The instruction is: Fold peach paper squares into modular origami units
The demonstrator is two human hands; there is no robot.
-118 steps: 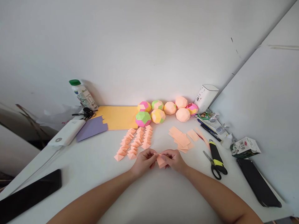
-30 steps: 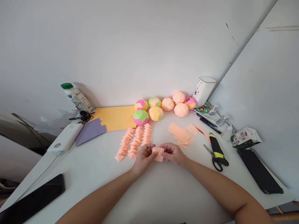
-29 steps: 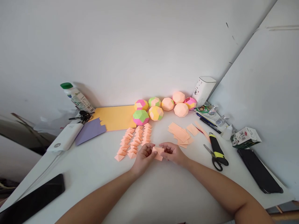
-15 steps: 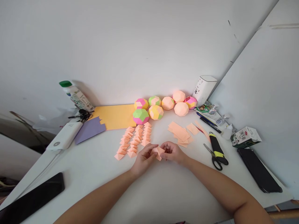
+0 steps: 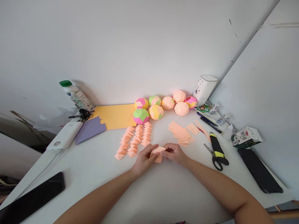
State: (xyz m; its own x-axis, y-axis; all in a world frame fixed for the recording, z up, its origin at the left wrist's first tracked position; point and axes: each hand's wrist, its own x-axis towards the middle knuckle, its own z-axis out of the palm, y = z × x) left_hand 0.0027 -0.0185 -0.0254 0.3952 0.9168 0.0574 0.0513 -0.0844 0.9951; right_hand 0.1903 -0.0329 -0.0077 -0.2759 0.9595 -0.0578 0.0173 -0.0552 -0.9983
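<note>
Between my hands is a small folded piece of peach paper, lifted just above the white table. My left hand pinches its left side with thumb and fingers. On its right edge, my right hand closes thumb against fingertips. Parts of the paper are hidden behind the fingers. Just beyond my left hand, folded peach paper units lie in three overlapping rows. Flat peach paper strips are piled beyond my right hand.
Several faceted paper balls stand by the wall. Scissors and a yellow-black cutter lie at right, near a milk carton and a black phone. Orange card, purple card and a bottle are at left.
The peach paper has turned in my fingers: it showed a pointed, star-like form before and now shows a flatter face with a flap hanging below. My hands have barely shifted.
</note>
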